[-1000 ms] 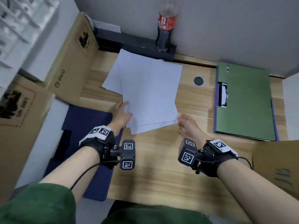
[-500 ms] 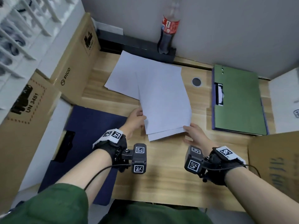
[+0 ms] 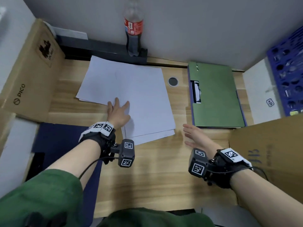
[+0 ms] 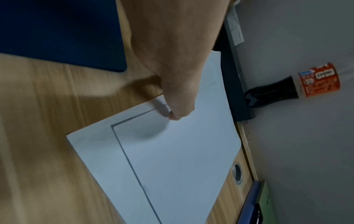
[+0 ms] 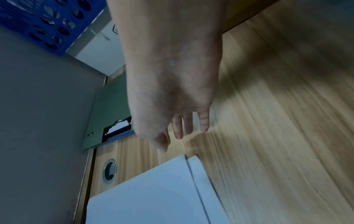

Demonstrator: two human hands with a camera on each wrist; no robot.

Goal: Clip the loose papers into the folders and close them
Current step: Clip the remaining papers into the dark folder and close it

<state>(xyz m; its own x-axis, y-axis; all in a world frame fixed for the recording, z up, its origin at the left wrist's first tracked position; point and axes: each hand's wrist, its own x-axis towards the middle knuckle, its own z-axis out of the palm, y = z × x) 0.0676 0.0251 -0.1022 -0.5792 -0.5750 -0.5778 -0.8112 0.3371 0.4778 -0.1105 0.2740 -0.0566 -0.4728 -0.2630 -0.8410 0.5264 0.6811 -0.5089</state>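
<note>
Several loose white papers (image 3: pixel 131 95) lie fanned on the wooden desk (image 3: pixel 155 177). My left hand (image 3: pixel 118 110) rests flat on their near left part, fingers straight and spread; in the left wrist view the left hand (image 4: pixel 178 112) touches the top sheet (image 4: pixel 182 151). A green folder (image 3: pixel 216 95) with a black clip (image 3: pixel 196 91) at its left edge lies shut at the right, on top of a blue folder edge (image 3: pixel 190 95). My right hand (image 3: pixel 191 135) hovers open over bare desk between the papers and the green folder (image 5: pixel 113 109), holding nothing.
A cola bottle (image 3: pixel 133 30) stands at the back wall on a dark strip. Cardboard boxes flank the desk at left (image 3: pixel 29 74) and right (image 3: pixel 268 145). A dark blue folder (image 3: pixel 62 145) lies at the left front. A cable hole (image 3: pixel 173 81) sits between papers and folder. A blue crate (image 3: pixel 287 76) is far right.
The papers were lowered and let go; they now lie flat on the desk. My left hand moved onto them and flattened. My right hand drew back to the right, off the sheets.
</note>
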